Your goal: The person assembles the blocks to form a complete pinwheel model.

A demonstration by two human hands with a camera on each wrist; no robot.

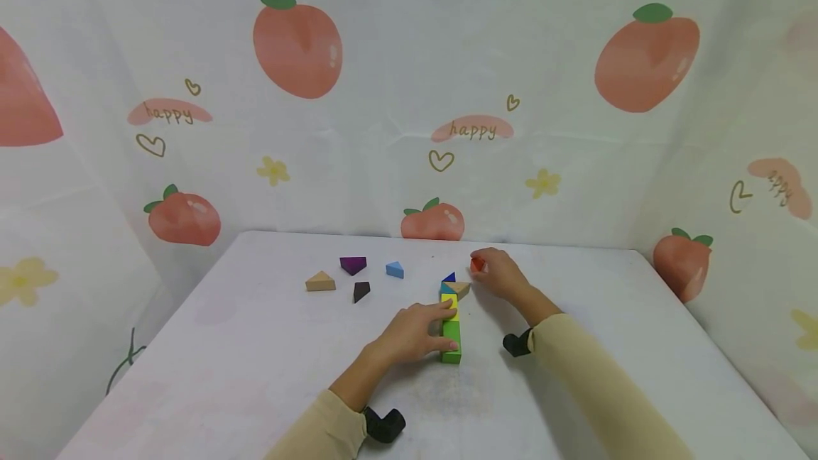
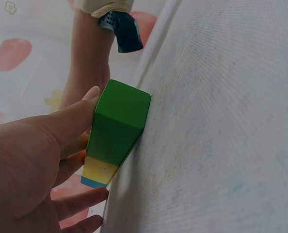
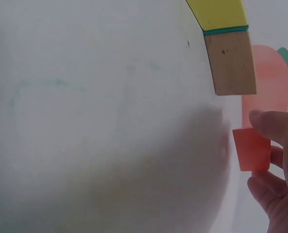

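Note:
A row of blocks runs away from me on the table: a green block nearest, then a yellow block, a teal block, a natural wood triangle and a dark blue block. My left hand rests on the green and yellow blocks from the left, fingers fairly straight. In the left wrist view its thumb lies against the green block. My right hand pinches a red block beyond the row's far right. The right wrist view has this red block between thumb and fingers, apart from the wood triangle.
Left of the row lie a light blue triangle, a purple block, a dark brown block and another wood triangle. The white table ends at a printed cloth backdrop.

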